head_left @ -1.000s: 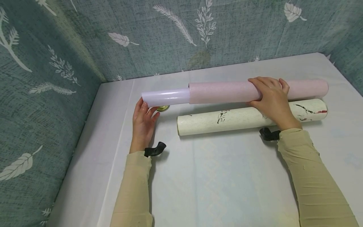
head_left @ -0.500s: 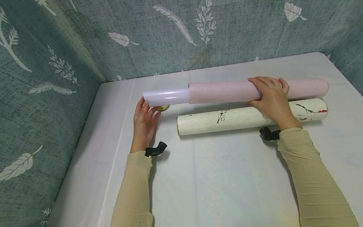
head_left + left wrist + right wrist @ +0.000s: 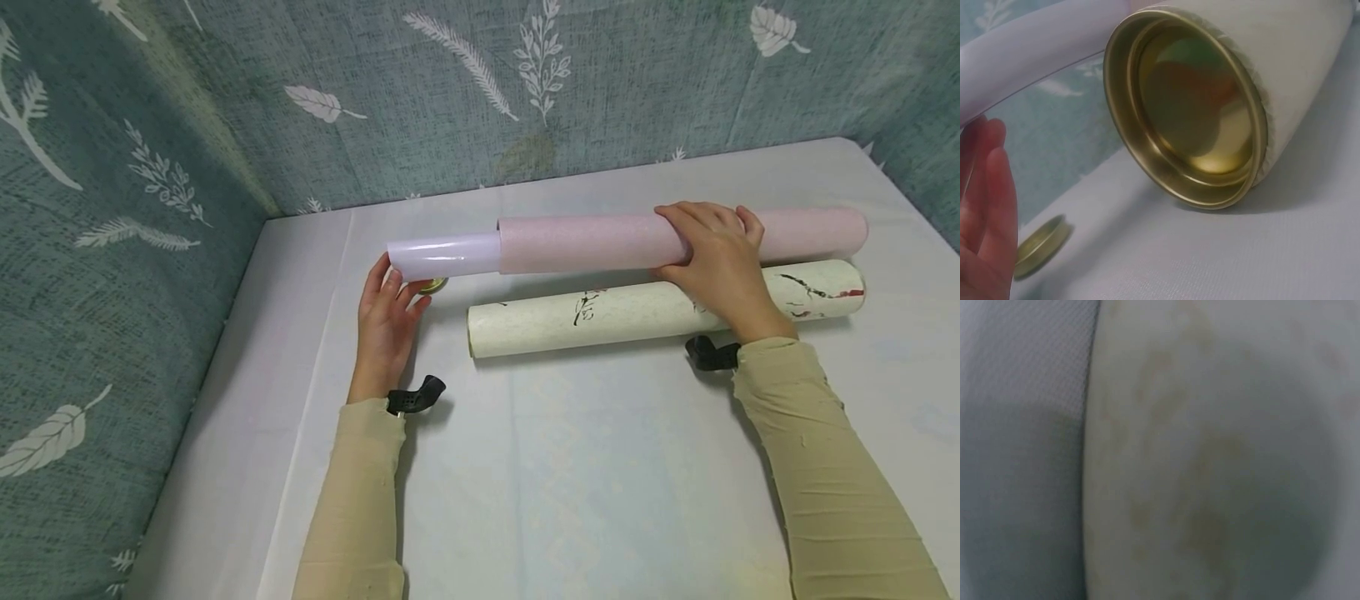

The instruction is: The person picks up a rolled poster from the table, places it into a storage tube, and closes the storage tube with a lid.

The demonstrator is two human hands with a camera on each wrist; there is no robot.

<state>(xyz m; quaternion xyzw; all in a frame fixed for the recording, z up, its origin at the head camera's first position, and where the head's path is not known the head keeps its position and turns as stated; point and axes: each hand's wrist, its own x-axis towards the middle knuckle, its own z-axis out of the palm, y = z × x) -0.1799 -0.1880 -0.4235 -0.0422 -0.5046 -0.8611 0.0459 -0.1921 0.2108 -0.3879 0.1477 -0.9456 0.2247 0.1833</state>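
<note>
A rolled sheet of glossy white paper [image 3: 446,255] sticks out of the left mouth of a pink cardboard tube [image 3: 585,243] in the head view. My left hand [image 3: 384,333] touches the roll's outer end, its fingers fairly straight; the left wrist view shows the fingers [image 3: 1000,187] under the white roll [image 3: 1035,53]. Over the pink tube's middle my right hand [image 3: 716,258] is curled, gripping it. A cream tube [image 3: 540,325] with dark brush-like markings lies in front, its gold-coloured metal end [image 3: 1197,106] facing the left wrist camera. The right wrist view is blurred, filled by a pale surface.
A small gold lid [image 3: 433,286] lies on the white-covered table [image 3: 585,483] behind my left fingers; it also shows in the left wrist view. Leaf-patterned green fabric [image 3: 420,92] hangs along the table's back and left edges.
My left hand has moved slightly to the right, and the white roll has slid a little further into the pink tube. The right hand and both tubes stay in place.
</note>
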